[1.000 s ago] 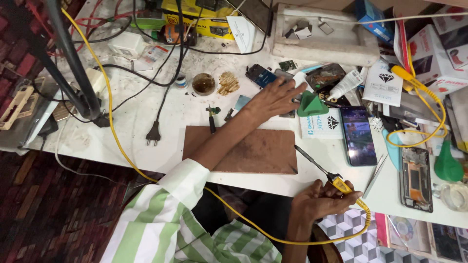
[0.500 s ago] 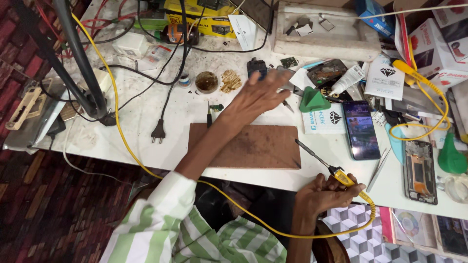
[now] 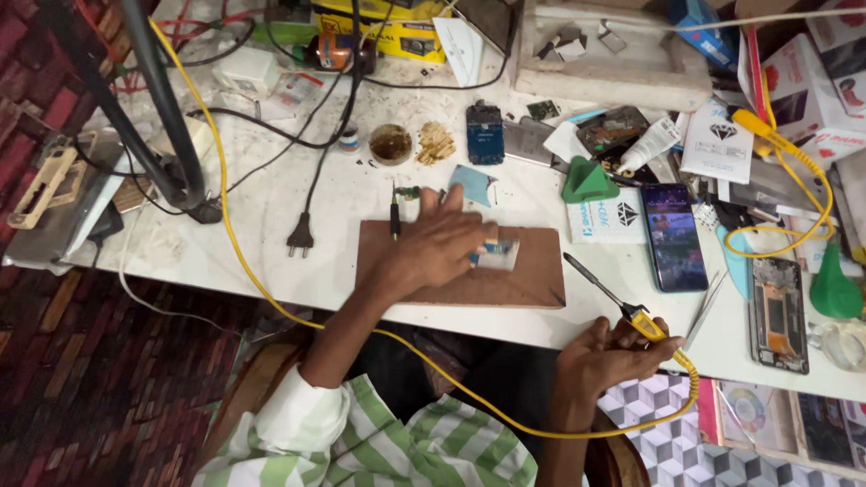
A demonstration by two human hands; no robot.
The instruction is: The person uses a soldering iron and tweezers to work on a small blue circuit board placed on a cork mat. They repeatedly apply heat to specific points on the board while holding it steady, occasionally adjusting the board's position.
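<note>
My left hand (image 3: 437,245) rests on a brown wooden board (image 3: 532,280) at the table's front edge. Its fingers hold down a small pale part with a blue piece (image 3: 498,254) on the board. My right hand (image 3: 606,353) sits below the table edge, to the right of the board. It grips the yellow handle of a soldering iron (image 3: 631,311), whose dark tip points up-left toward the board. A yellow cable (image 3: 271,298) runs from the handle across my lap and up over the table.
A phone with a lit screen (image 3: 672,236), a green cone (image 3: 588,180), a small blue circuit board (image 3: 484,133), a round tin (image 3: 391,142), a black plug (image 3: 300,236), tweezers (image 3: 706,305), an opened phone frame (image 3: 778,314) and boxes crowd the white table (image 3: 262,216). A dark lamp stand (image 3: 171,135) rises at left.
My left hand has drawn back from the far clutter to the wooden board, bringing the small part with it. My right hand keeps the soldering iron in about the same place.
</note>
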